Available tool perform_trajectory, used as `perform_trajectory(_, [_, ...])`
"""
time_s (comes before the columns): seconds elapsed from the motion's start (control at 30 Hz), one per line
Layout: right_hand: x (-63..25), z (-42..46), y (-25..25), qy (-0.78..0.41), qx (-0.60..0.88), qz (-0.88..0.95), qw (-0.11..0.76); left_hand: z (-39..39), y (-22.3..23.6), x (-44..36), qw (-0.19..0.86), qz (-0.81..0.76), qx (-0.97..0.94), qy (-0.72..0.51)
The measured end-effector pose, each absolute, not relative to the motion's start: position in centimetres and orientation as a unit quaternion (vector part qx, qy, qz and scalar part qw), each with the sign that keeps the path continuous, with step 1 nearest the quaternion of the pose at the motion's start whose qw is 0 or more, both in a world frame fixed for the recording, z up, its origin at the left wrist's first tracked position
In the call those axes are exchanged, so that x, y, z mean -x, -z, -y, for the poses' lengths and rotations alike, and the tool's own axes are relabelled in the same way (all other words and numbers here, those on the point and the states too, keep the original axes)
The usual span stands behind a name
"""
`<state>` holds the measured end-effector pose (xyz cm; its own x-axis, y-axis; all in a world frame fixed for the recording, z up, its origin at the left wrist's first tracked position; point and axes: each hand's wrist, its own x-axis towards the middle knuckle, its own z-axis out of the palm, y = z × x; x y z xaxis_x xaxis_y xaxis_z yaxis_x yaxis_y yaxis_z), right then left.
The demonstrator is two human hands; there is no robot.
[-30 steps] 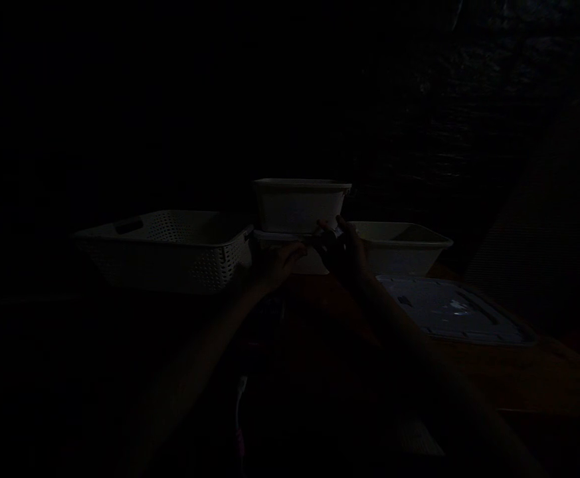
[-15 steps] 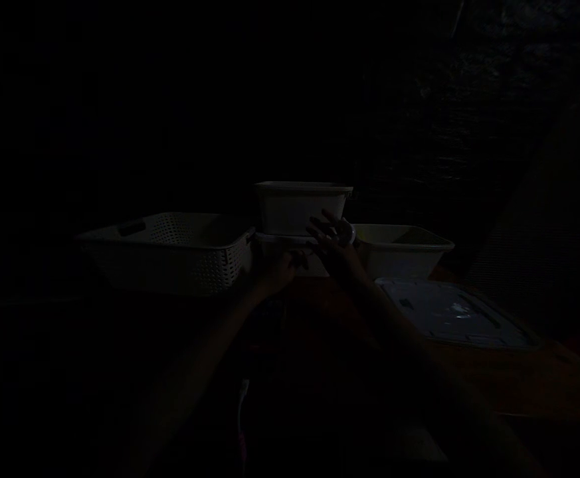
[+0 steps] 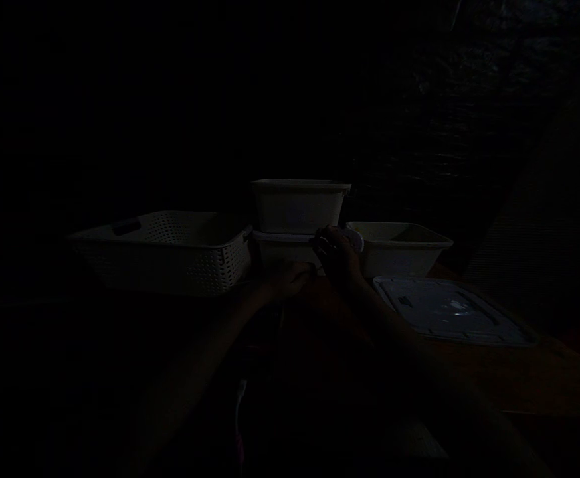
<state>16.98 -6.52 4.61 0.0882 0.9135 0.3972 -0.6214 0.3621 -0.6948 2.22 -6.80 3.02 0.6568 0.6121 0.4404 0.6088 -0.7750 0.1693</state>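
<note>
In dim light, both my hands meet in front of the stacked pale tubs. My right hand (image 3: 339, 255) is closed, its fingers curled toward the left. A pale rounded object (image 3: 355, 239) shows at its far side, apparently held in it; its kind is too dark to make out. My left hand (image 3: 292, 275) is low and close beside it, fingers bent together, and what they pinch is hidden. Behind them an upper tub (image 3: 297, 207) stands on a lower lidded tub (image 3: 282, 249), which my hands partly cover.
A pale perforated basket (image 3: 145, 262) stands at the left. To the right is an open tub (image 3: 396, 255), with a flat lid (image 3: 434, 309) lying before it on the brown tabletop (image 3: 519, 378). A thin pale cable (image 3: 240, 398) shows at the bottom.
My right hand's fingers, spread before, have curled in, and the hand has dropped slightly. My left hand has moved a little right and down, closer to it.
</note>
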Motion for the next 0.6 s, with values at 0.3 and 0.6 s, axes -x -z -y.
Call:
perform_trajectory(0.3, [-17.2, 5.6, -4.1, -0.491, 0.256, 0.408, 0.726, 6.8, -2.8, -2.4, 0.019, -0.337, -0.915, -0.222])
perform_trajectory(0.6, [-17.2, 5.7, -4.0, -0.485, 0.241, 0.467, 0.699, 6.8, -2.8, -2.3, 0.009, -0.346, -0.913, -0.217])
